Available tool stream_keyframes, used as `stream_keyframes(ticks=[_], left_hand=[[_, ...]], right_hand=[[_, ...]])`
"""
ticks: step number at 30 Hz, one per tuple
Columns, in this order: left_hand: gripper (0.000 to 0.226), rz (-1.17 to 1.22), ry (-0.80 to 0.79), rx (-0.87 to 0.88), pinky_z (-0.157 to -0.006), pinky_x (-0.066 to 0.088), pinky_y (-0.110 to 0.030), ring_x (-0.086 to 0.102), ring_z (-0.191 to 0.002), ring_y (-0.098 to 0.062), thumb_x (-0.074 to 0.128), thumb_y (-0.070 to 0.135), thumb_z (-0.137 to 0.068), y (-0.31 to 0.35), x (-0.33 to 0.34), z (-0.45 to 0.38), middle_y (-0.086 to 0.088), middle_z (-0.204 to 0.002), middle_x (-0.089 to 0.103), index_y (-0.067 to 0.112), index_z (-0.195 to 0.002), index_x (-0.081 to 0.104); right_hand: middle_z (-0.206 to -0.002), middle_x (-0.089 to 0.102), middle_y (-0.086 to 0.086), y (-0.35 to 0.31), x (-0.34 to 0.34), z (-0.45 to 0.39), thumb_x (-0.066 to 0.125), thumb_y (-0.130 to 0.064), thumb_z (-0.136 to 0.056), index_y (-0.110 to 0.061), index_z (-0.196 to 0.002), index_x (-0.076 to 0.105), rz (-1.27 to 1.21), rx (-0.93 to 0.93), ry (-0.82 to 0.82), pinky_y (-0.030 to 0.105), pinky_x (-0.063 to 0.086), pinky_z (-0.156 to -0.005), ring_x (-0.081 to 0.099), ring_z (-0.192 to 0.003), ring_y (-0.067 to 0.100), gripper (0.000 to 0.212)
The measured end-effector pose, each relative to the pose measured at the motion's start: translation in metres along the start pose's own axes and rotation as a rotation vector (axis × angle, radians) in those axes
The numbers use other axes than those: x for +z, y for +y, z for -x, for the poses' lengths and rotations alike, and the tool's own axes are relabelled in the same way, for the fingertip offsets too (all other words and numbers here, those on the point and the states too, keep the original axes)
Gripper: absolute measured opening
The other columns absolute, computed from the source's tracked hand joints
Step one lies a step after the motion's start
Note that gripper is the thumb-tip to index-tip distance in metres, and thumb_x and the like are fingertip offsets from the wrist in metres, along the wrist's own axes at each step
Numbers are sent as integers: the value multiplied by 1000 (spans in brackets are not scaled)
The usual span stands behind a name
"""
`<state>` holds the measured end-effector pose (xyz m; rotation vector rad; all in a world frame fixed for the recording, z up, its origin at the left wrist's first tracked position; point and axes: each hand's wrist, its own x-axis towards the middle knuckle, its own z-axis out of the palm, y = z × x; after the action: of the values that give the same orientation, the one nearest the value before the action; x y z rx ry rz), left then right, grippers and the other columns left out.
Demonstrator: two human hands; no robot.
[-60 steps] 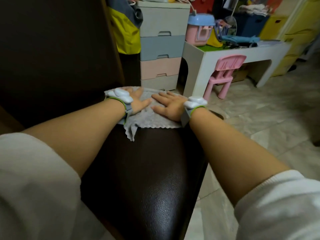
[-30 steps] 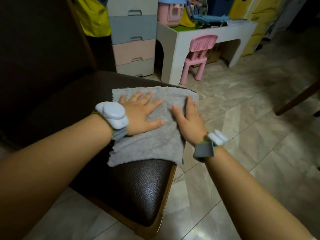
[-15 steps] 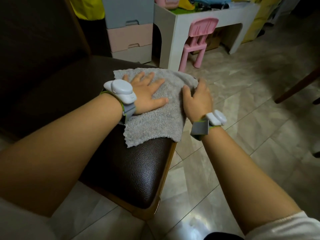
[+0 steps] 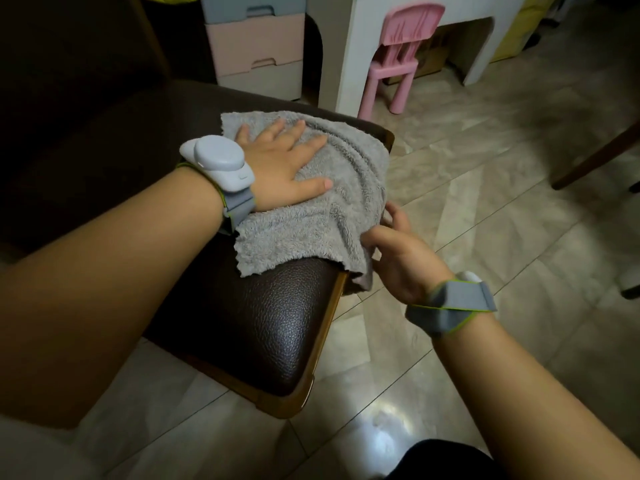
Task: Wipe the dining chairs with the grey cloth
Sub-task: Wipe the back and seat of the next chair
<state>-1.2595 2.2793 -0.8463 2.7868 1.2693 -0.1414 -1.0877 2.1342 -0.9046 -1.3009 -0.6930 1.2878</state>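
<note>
A grey cloth (image 4: 322, 220) lies spread over the right part of a dark brown leather dining chair seat (image 4: 263, 327) and hangs over its right edge. My left hand (image 4: 284, 164) rests flat on the cloth, fingers spread. My right hand (image 4: 401, 251) is off the seat's right side, its thumb and fingers pinching the hanging edge of the cloth. The chair's dark backrest (image 4: 69, 64) rises at the upper left.
A small pink plastic chair (image 4: 401, 60) stands under a white child's table (image 4: 360, 39) beyond the seat. Pastel storage drawers (image 4: 256, 53) stand behind the chair. Another chair's wooden leg (image 4: 595, 157) crosses the tiled floor (image 4: 485, 202) at right.
My right hand slid off the top of the cloth, down the seat's right edge, and took hold of the hanging cloth. My left hand stayed pressed on the cloth.
</note>
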Motion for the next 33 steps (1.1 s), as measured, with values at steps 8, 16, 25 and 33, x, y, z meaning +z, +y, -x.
stream_keyframes(ticks=[8,16,25,33], left_hand=[[88,-2,-9,15,-115,-3,-60,-10,-148,-24,14,81,-74,14,4,37,2,-161,-11,41,-149,-6],[83,-42,36,203,-116,-3,-59,-12,-147,-23,18,80,-78,27,10,95,2,-161,-12,42,-149,-2],[83,-43,64,199,-116,-1,-60,-10,-148,-24,15,79,-77,32,13,112,1,-161,-10,41,-149,-2],[81,-38,23,197,-116,-1,-60,-12,-147,-23,18,77,-79,34,11,110,3,-161,-12,43,-149,-3]], right_hand=[[-121,56,-17,11,19,43,57,4,-62,-32,-143,28,125,-59,-133,18,54,-78,62,-101,-8,93],[-138,54,-11,43,23,100,73,10,-66,-34,-147,29,139,137,-374,26,52,-92,51,-127,8,101],[-126,61,3,51,34,109,75,-3,-63,-24,-139,42,168,49,-242,32,52,-84,61,-114,25,85],[-87,67,3,36,31,80,57,-13,-94,-11,-126,49,147,92,108,17,45,-46,63,-58,6,33]])
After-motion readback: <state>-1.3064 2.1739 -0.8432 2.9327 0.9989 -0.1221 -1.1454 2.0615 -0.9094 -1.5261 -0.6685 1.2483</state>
